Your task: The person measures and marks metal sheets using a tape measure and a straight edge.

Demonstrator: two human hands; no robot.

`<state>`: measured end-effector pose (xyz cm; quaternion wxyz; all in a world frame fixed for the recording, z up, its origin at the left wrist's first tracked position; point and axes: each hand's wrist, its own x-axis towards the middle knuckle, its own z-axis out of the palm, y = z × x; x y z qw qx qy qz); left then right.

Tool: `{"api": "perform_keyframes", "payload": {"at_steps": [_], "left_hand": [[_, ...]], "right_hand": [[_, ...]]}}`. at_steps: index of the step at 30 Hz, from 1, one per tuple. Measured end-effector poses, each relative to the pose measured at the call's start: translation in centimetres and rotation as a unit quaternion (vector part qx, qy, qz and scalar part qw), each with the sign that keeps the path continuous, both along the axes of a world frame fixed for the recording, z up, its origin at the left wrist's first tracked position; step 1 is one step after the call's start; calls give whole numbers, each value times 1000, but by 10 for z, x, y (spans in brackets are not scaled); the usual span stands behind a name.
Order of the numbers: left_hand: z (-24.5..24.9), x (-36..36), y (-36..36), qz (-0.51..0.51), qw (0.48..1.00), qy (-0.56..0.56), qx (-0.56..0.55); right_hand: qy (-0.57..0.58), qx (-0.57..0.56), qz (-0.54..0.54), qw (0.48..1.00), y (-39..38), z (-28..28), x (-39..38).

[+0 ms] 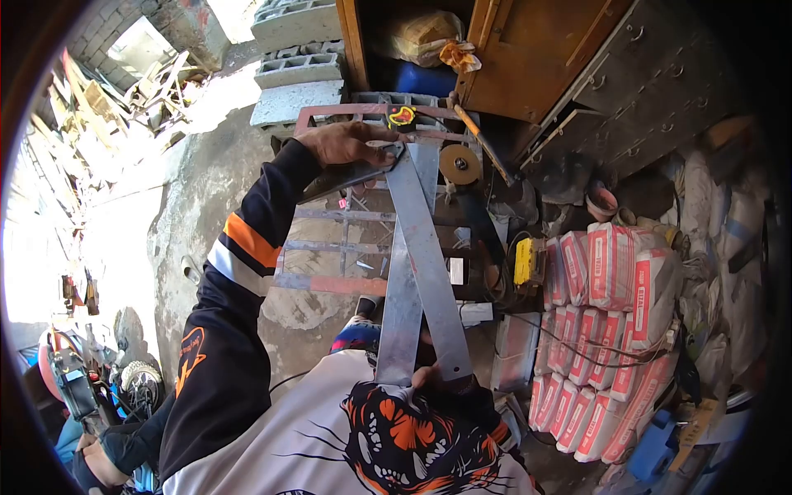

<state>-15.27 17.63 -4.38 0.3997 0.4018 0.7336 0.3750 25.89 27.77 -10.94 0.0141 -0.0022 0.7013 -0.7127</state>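
Observation:
My left hand (353, 145) is closed at the far end of a long flat metal strip (425, 256), its fingers pressing a dark angled metal piece (345, 178) against that end. The strip crosses a second metal strip (398, 318) lying under it. Near my body, my right hand (426, 377) grips the near end of the strips; most of its fingers are hidden below them. An angle grinder (481, 221) with a tan disc lies just right of the strips. Beyond my left hand is a yellow and black tape measure (402, 117).
A reddish metal grid frame (330, 282) lies beneath the work. A hammer (483, 140) rests at its far right, before a wooden cabinet (536, 49). Cement bags (590, 330) are stacked on the right. Concrete blocks (299, 70) stand behind. Another person's arm (124, 450) shows at lower left.

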Motion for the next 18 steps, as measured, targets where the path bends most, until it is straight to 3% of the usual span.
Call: {"api": "perform_keyframes", "payload": {"at_steps": [1, 3, 5, 9, 11, 13, 16, 18], "left_hand": [[7, 5, 2, -4, 999, 34, 4], [2, 4, 3, 1, 1000, -21, -15], [-34, -19, -2, -81, 985, 95, 120], [-22, -19, -1, -72, 989, 84, 95], [1, -6, 5, 13, 993, -115, 5], [13, 2, 6, 12, 996, -91, -4], [7, -1, 5, -4, 999, -47, 9], [5, -2, 5, -21, 999, -22, 35]], "right_hand": [[-24, -27, -13, 999, -5, 1, 1], [-65, -74, -36, 994, -8, 5, -2], [-99, -127, -59, 985, -13, 10, -9], [-100, -215, -36, 971, -16, 29, -22], [-116, -229, -33, 966, -14, 29, -21], [-131, -245, -29, 960, -8, 31, -24], [-130, 35, 106, 985, 36, 43, -30], [-122, 223, 191, 948, 70, 47, -26]]}}
